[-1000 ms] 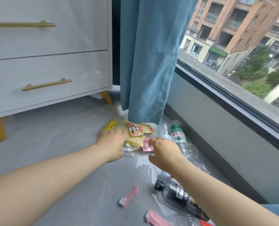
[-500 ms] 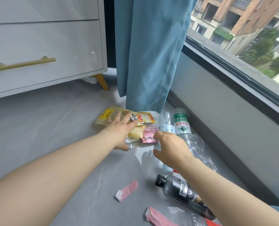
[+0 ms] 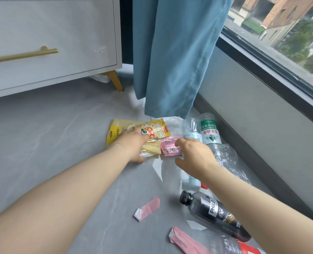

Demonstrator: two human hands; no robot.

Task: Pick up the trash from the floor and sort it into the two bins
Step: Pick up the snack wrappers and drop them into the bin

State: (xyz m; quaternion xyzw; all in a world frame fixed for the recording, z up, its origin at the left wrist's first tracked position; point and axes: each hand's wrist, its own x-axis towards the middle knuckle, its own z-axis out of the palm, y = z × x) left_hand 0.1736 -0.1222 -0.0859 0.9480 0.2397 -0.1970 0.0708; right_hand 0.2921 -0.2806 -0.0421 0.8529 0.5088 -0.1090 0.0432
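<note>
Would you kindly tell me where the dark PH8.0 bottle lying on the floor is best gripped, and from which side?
The dark bottle lies on its side on the floor, cap pointing left. Probably best: come down from above and wrap the labelled barrel just behind the cap, fingers across its round width; its base end is hidden under the right forearm.

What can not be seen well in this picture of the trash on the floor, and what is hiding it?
Two bins: nowhere in the head view, outside the frame.
Dark bottle: base covered by the right forearm.
Red-label bottle: cut off by the bottom edge.
Yellow bags: middle covered by the left hand resting on them.
White object: too small, partly behind the dresser leg.
</note>
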